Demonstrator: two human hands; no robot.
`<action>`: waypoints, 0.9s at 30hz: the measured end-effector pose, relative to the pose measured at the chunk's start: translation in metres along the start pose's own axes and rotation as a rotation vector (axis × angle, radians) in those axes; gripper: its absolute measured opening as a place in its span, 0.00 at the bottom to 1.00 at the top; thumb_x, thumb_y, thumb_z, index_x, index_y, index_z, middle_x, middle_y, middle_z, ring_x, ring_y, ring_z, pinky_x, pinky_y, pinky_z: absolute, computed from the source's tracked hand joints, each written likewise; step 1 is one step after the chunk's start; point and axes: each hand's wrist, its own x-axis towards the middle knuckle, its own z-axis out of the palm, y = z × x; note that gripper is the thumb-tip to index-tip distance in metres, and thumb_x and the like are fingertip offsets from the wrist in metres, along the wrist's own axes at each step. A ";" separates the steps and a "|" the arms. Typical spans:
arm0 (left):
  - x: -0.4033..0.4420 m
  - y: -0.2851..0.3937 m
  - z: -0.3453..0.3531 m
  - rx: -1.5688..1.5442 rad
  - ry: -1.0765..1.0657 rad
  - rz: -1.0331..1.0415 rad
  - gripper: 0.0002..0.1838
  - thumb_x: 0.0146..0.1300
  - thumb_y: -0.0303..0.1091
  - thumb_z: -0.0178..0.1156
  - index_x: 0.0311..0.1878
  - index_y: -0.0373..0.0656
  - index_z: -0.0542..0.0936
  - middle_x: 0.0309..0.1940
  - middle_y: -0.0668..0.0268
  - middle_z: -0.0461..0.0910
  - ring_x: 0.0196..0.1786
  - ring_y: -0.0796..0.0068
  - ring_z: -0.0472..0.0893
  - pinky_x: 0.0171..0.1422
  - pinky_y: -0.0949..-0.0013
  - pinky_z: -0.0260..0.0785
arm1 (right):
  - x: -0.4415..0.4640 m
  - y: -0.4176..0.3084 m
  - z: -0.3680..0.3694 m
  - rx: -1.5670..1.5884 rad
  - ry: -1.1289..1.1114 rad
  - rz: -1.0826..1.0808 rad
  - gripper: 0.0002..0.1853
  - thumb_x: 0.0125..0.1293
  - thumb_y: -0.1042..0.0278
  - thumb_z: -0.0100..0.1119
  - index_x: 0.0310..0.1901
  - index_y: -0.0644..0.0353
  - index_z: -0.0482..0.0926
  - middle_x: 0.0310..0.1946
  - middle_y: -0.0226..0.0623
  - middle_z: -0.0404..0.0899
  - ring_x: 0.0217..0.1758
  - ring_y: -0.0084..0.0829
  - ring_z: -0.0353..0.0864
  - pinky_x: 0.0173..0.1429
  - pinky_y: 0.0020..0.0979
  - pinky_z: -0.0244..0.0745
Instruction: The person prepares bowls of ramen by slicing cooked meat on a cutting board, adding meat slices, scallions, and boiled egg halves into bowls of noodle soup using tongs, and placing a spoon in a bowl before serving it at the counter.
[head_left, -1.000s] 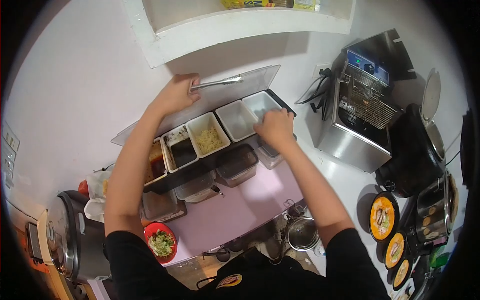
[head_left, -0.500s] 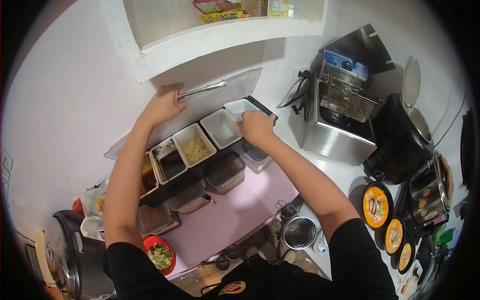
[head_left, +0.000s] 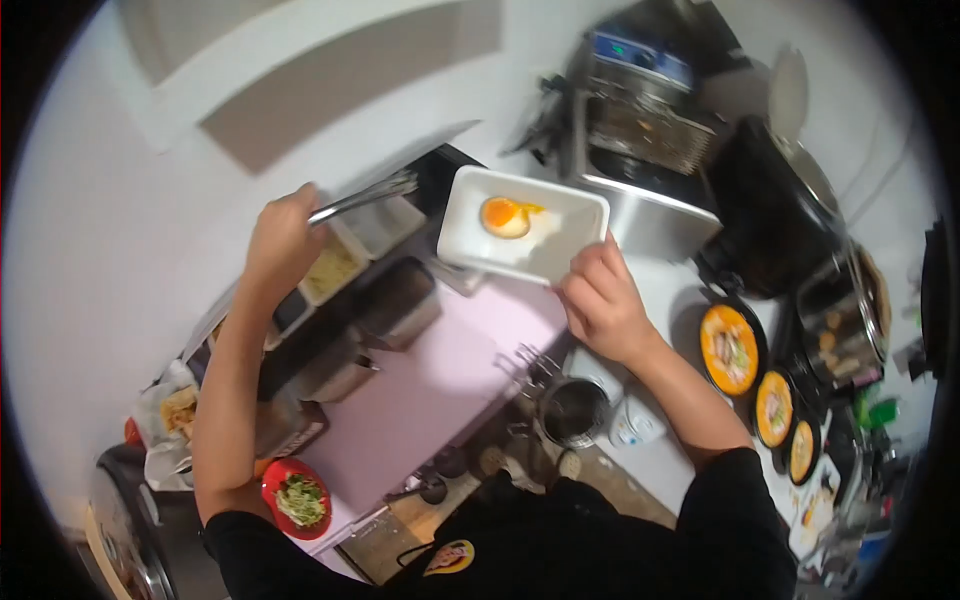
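My right hand (head_left: 607, 302) grips the lower right corner of a white rectangular container (head_left: 470, 245), lifted and tilted toward me. Inside it lies a halved egg (head_left: 507, 218) with an orange yolk. My left hand (head_left: 285, 240) is closed around metal tongs (head_left: 360, 197), whose tips point right, toward the container but apart from it. Beneath the tongs, a container of pale shredded food (head_left: 333, 272) and a bare white one (head_left: 385, 225) sit in the black rack (head_left: 445, 165).
A fryer (head_left: 650, 215) and a black pot (head_left: 765, 220) stand on the right. Several black bowls of orange soup (head_left: 730, 350) line the right counter. A red bowl (head_left: 285, 522) with shredded greens sits at lower left, on the pink counter (head_left: 430, 390).
My right hand has lifted the white container out of the rack's right end and brought it nearer, showing the egg. My left hand still holds the tongs. The view has shifted.
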 end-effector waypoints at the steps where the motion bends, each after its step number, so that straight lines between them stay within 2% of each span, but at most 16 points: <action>1: -0.008 -0.002 0.013 0.015 0.086 0.047 0.13 0.49 0.27 0.66 0.33 0.36 0.71 0.28 0.49 0.76 0.34 0.47 0.76 0.40 0.56 0.69 | -0.025 0.002 -0.011 -0.004 0.018 -0.050 0.08 0.48 0.81 0.65 0.29 0.63 0.75 0.32 0.41 0.72 0.41 0.43 0.74 0.66 0.58 0.67; 2: -0.014 0.005 0.023 0.029 0.173 0.094 0.13 0.50 0.28 0.67 0.33 0.37 0.71 0.28 0.49 0.76 0.33 0.47 0.76 0.40 0.56 0.69 | -0.049 0.002 -0.022 -0.007 0.038 -0.099 0.12 0.44 0.84 0.68 0.27 0.64 0.74 0.30 0.41 0.69 0.39 0.44 0.74 0.63 0.56 0.70; 4: -0.022 0.026 0.017 0.051 0.061 -0.032 0.14 0.53 0.31 0.68 0.35 0.40 0.71 0.26 0.56 0.75 0.31 0.55 0.76 0.38 0.60 0.67 | -0.084 0.003 -0.046 -0.049 0.013 -0.052 0.12 0.42 0.83 0.69 0.28 0.64 0.75 0.30 0.40 0.69 0.39 0.43 0.75 0.66 0.60 0.66; 5: -0.022 0.044 0.008 0.039 0.044 -0.010 0.14 0.53 0.31 0.68 0.35 0.40 0.71 0.26 0.56 0.75 0.31 0.55 0.76 0.38 0.60 0.67 | -0.098 0.003 -0.057 -0.067 0.003 -0.055 0.12 0.42 0.83 0.69 0.28 0.64 0.76 0.30 0.40 0.70 0.39 0.42 0.76 0.67 0.60 0.66; 7: -0.024 0.081 -0.009 -0.140 -0.141 -0.272 0.15 0.57 0.35 0.67 0.39 0.42 0.71 0.27 0.63 0.71 0.33 0.68 0.73 0.39 0.66 0.65 | -0.120 0.003 -0.083 -0.092 -0.033 -0.064 0.11 0.44 0.80 0.70 0.28 0.62 0.77 0.30 0.38 0.71 0.39 0.39 0.77 0.69 0.60 0.64; 8: -0.028 0.099 -0.015 -0.145 -0.154 -0.258 0.15 0.57 0.35 0.67 0.39 0.42 0.71 0.27 0.63 0.71 0.33 0.68 0.73 0.39 0.66 0.65 | -0.128 0.004 -0.098 -0.101 -0.036 -0.046 0.11 0.44 0.80 0.70 0.28 0.62 0.77 0.30 0.38 0.71 0.39 0.39 0.77 0.69 0.60 0.64; 10: -0.043 0.140 -0.022 -0.666 -0.218 -0.323 0.13 0.61 0.34 0.63 0.44 0.43 0.71 0.29 0.66 0.70 0.35 0.75 0.70 0.42 0.71 0.63 | -0.146 0.003 -0.133 -0.119 -0.123 -0.040 0.08 0.45 0.71 0.64 0.26 0.58 0.74 0.30 0.33 0.70 0.42 0.35 0.76 0.72 0.62 0.61; 11: -0.054 0.170 -0.025 -0.669 -0.243 -0.318 0.13 0.61 0.34 0.63 0.44 0.43 0.71 0.29 0.66 0.70 0.35 0.75 0.70 0.42 0.71 0.63 | -0.154 0.004 -0.153 -0.129 -0.191 -0.049 0.06 0.48 0.71 0.62 0.28 0.57 0.74 0.29 0.33 0.69 0.43 0.35 0.75 0.73 0.61 0.61; 13: -0.081 0.240 -0.026 -0.724 -0.399 -0.063 0.09 0.64 0.30 0.58 0.45 0.42 0.73 0.31 0.64 0.73 0.38 0.75 0.72 0.46 0.70 0.64 | -0.167 0.001 -0.196 -0.122 -0.263 -0.079 0.05 0.47 0.72 0.60 0.27 0.56 0.74 0.28 0.30 0.67 0.42 0.32 0.75 0.75 0.57 0.61; 14: -0.092 0.268 -0.019 -0.653 -0.418 0.100 0.08 0.64 0.28 0.57 0.46 0.41 0.75 0.33 0.60 0.76 0.39 0.70 0.77 0.47 0.68 0.67 | -0.177 0.000 -0.217 -0.112 -0.307 -0.092 0.05 0.47 0.72 0.60 0.27 0.56 0.73 0.28 0.30 0.67 0.42 0.31 0.74 0.75 0.56 0.61; 16: -0.108 0.329 -0.002 -0.462 -0.469 0.221 0.09 0.63 0.31 0.58 0.46 0.41 0.77 0.37 0.58 0.79 0.41 0.61 0.80 0.46 0.65 0.70 | -0.196 -0.004 -0.258 -0.108 -0.370 -0.100 0.05 0.47 0.73 0.60 0.26 0.56 0.73 0.27 0.29 0.66 0.42 0.30 0.74 0.76 0.54 0.61; 20: -0.142 0.428 0.045 -0.486 -0.542 0.317 0.09 0.63 0.29 0.58 0.46 0.38 0.77 0.38 0.58 0.79 0.40 0.59 0.79 0.46 0.66 0.70 | -0.241 -0.007 -0.329 -0.119 -0.554 -0.188 0.05 0.47 0.74 0.59 0.26 0.56 0.73 0.27 0.30 0.64 0.41 0.30 0.73 0.76 0.48 0.63; 22: -0.159 0.468 0.064 -0.438 -0.453 0.432 0.09 0.65 0.30 0.58 0.46 0.39 0.78 0.38 0.58 0.79 0.41 0.57 0.80 0.45 0.64 0.70 | -0.261 -0.009 -0.357 -0.094 -0.575 -0.202 0.05 0.47 0.73 0.59 0.27 0.58 0.74 0.28 0.30 0.65 0.42 0.30 0.73 0.76 0.44 0.64; 24: -0.172 0.500 0.076 -0.436 -0.457 0.453 0.09 0.65 0.32 0.58 0.46 0.40 0.77 0.38 0.58 0.79 0.42 0.55 0.80 0.46 0.61 0.70 | -0.280 -0.006 -0.377 0.019 -0.560 -0.232 0.06 0.43 0.76 0.61 0.24 0.60 0.72 0.29 0.32 0.68 0.50 0.34 0.77 0.69 0.45 0.74; 25: -0.178 0.513 0.081 -0.430 -0.475 0.476 0.10 0.65 0.33 0.58 0.46 0.40 0.77 0.39 0.58 0.79 0.43 0.54 0.80 0.46 0.61 0.70 | -0.284 -0.006 -0.389 0.011 -0.616 -0.262 0.06 0.43 0.76 0.61 0.24 0.61 0.74 0.30 0.33 0.70 0.53 0.35 0.77 0.69 0.41 0.74; 27: -0.191 0.532 0.088 -0.445 -0.492 0.479 0.10 0.65 0.34 0.58 0.47 0.41 0.77 0.39 0.58 0.80 0.44 0.53 0.80 0.47 0.59 0.71 | -0.288 -0.006 -0.408 -0.041 -0.693 -0.325 0.06 0.46 0.75 0.61 0.27 0.61 0.76 0.31 0.32 0.71 0.50 0.33 0.75 0.69 0.36 0.73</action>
